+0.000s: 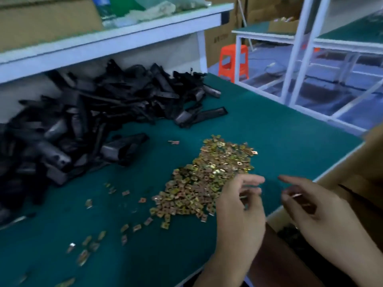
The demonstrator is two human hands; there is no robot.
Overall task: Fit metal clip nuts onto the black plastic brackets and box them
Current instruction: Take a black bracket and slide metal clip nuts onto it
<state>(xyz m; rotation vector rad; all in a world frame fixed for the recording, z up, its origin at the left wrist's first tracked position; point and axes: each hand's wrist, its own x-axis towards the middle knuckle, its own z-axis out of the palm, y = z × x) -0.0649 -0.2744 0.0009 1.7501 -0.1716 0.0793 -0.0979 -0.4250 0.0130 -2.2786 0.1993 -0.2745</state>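
Left hand (238, 208) hangs over the clip nuts (215, 170).

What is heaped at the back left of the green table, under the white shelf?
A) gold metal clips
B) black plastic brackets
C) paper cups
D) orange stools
B: the black plastic brackets are piled under the white shelf; the gold clips lie apart, further to the front right.
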